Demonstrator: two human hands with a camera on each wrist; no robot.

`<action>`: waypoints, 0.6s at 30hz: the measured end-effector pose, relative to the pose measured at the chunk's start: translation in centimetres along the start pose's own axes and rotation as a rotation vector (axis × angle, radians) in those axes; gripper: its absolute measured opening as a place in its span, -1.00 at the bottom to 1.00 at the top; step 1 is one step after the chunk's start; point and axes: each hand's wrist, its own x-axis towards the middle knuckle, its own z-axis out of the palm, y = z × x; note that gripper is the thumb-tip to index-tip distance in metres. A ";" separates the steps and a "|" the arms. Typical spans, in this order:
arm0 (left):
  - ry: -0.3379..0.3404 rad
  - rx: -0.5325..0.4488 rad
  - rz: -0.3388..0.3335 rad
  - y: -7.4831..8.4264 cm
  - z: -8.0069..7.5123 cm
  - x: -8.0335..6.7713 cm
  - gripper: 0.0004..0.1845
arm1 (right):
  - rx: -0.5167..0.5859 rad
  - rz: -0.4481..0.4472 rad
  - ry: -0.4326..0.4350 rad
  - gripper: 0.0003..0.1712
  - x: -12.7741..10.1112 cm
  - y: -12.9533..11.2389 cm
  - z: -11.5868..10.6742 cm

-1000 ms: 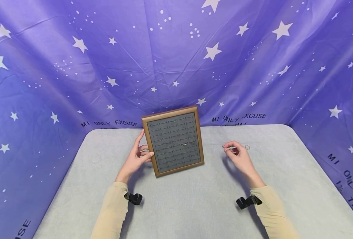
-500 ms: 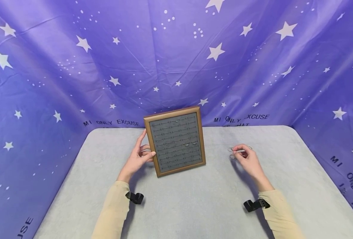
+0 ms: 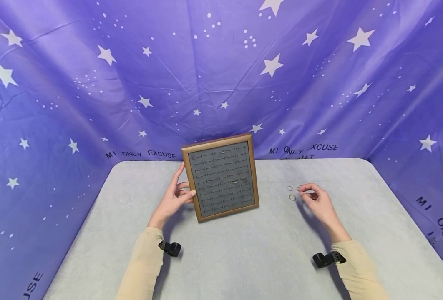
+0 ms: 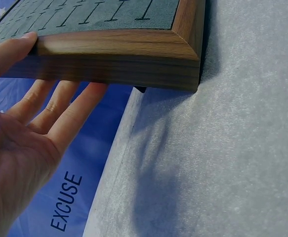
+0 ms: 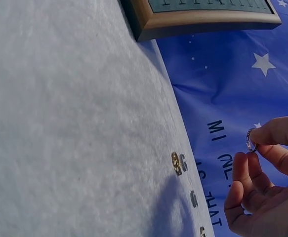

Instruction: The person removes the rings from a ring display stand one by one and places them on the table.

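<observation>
Ring display frame [image 3: 221, 177] stands tilted mid-table, my left hand [image 3: 173, 196] steadying its left edge, thumb in front, straight fingers behind. Rightward, my raised right hand [image 3: 317, 200] pinches a ring [image 5: 251, 140] above loose rings [image 3: 292, 197].

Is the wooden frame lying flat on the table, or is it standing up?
Standing up, tilted back. The wooden frame rests on its lower edge on the table; the left hand holds its side.

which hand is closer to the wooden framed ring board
Left. The left hand holds the ring board's left edge, thumb on the frame front, fingers behind. The right hand is well off to its right, pinching a ring above the table.
</observation>
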 end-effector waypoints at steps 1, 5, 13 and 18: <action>0.000 -0.002 0.000 0.0 0.0 0.0 0.01 | -0.006 -0.001 0.002 -0.84 0.0 0.1 0.0; -0.001 -0.006 -0.003 0.0 0.0 0.0 0.02 | -0.026 -0.006 0.004 -0.85 0.2 0.6 -0.2; -0.002 -0.009 -0.007 0.0 -0.1 0.0 0.02 | -0.022 -0.002 -0.025 -0.85 0.4 0.7 -0.7; -0.004 -0.007 -0.006 0.0 -0.1 0.0 0.02 | -0.054 0.000 -0.048 -0.88 0.0 -1.1 -0.8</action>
